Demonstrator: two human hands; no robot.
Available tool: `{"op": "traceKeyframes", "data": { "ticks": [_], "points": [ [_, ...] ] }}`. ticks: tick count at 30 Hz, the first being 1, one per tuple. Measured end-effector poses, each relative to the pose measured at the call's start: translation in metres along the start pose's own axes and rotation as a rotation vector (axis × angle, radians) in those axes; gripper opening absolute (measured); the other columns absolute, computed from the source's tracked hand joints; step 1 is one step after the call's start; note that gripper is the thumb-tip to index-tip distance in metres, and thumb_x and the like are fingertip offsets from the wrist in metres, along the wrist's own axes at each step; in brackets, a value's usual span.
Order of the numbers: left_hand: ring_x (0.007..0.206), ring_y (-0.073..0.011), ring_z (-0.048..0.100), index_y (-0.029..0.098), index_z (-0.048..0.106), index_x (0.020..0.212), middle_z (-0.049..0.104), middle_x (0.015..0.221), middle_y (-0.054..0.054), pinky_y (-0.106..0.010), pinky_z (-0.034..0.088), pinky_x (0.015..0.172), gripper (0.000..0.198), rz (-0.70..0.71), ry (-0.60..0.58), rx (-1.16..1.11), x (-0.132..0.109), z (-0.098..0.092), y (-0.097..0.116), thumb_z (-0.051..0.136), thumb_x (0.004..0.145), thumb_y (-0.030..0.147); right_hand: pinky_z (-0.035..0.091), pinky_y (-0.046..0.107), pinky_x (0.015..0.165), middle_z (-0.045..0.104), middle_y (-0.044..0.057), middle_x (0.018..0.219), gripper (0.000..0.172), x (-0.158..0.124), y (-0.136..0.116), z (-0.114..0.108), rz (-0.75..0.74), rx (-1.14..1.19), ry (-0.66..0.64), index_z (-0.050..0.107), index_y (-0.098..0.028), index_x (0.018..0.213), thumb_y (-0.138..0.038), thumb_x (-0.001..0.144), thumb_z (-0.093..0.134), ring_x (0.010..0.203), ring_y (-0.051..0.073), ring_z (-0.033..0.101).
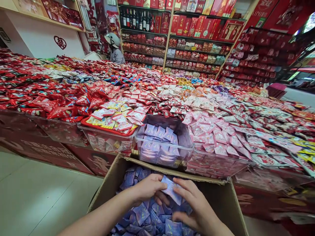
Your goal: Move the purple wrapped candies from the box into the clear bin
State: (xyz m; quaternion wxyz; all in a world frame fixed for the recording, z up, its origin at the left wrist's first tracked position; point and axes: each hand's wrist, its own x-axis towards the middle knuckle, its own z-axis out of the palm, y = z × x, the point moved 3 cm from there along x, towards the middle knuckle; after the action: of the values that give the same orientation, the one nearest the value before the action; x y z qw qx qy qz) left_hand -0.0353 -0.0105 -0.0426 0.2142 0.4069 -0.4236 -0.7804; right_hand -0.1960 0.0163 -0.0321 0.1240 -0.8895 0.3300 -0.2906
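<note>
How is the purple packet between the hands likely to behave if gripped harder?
The purple packet would probably crumple, as its wrapper looks thin and creased. It seems light: the left hand appears to hold it by an edge. Its smooth-looking surface might let it slip.

Left hand (150, 188) pinches a purple packet (171, 194), right hand (194, 200) touching it.

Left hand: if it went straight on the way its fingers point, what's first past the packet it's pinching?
Probably the right hand, whose fingers lie just across the packet from the left hand. Depth is unclear, so it might slip underneath.
</note>
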Motion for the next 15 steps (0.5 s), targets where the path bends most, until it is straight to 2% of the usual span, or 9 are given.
{"op": "traceKeyframes", "data": {
  "ticks": [3, 5, 9, 12, 15],
  "points": [
    [0.049, -0.0132, 0.060, 0.012, 0.055, 0.081, 0.066, 0.070, -0.006, -0.018, 0.035, 0.042, 0.027, -0.035, 0.000, -0.012, -0.003, -0.001, 0.002, 0.053, 0.069, 0.036, 0.046, 0.034, 0.081, 0.060, 0.011, 0.108, 0.033, 0.002, -0.007, -0.004, -0.162, -0.178, -0.009, 0.050, -0.016, 0.109, -0.019, 0.077, 0.054, 0.096, 0.020, 0.053],
    [0.048, -0.0136, 0.059, 0.012, 0.055, 0.080, 0.066, 0.069, -0.007, -0.019, 0.034, 0.043, 0.035, -0.044, -0.010, -0.022, -0.004, -0.001, 0.003, 0.047, 0.072, 0.046, 0.048, 0.032, 0.076, 0.065, 0.010, 0.096, 0.026, 0.004, -0.013, -0.013, -0.243, -0.227, 0.051, 0.052, -0.013, 0.104, -0.012, 0.078, 0.049, 0.087, 0.019, 0.056],
    [0.046, -0.0126, 0.057, 0.012, 0.053, 0.087, 0.065, 0.069, -0.009, -0.020, 0.033, 0.043, 0.055, -0.042, -0.009, 0.013, -0.001, -0.002, -0.002, 0.035, 0.073, 0.063, 0.048, 0.027, 0.070, 0.068, 0.009, 0.083, 0.024, 0.018, -0.031, -0.060, -0.358, -0.279, 0.189, 0.053, -0.012, 0.101, -0.016, 0.077, 0.052, 0.081, 0.017, 0.058],
    [0.045, -0.0108, 0.053, 0.013, 0.051, 0.087, 0.063, 0.070, -0.008, -0.019, 0.031, 0.042, 0.060, -0.031, -0.018, 0.120, 0.001, 0.000, -0.008, 0.039, 0.067, 0.068, 0.045, 0.028, 0.072, 0.067, 0.008, 0.082, 0.018, 0.052, -0.040, -0.099, -0.331, -0.382, 0.211, 0.054, -0.015, 0.095, -0.015, 0.077, 0.053, 0.082, 0.017, 0.058],
    [0.045, -0.0097, 0.050, 0.016, 0.050, 0.085, 0.061, 0.069, -0.004, -0.019, 0.031, 0.043, 0.052, -0.054, -0.070, 0.221, -0.002, 0.006, -0.011, 0.045, 0.066, 0.064, 0.043, 0.029, 0.066, 0.064, 0.009, 0.079, 0.007, 0.107, -0.035, -0.115, -0.199, -0.566, 0.140, 0.055, -0.015, 0.078, -0.015, 0.079, 0.048, 0.075, 0.018, 0.057]
  ]
}}
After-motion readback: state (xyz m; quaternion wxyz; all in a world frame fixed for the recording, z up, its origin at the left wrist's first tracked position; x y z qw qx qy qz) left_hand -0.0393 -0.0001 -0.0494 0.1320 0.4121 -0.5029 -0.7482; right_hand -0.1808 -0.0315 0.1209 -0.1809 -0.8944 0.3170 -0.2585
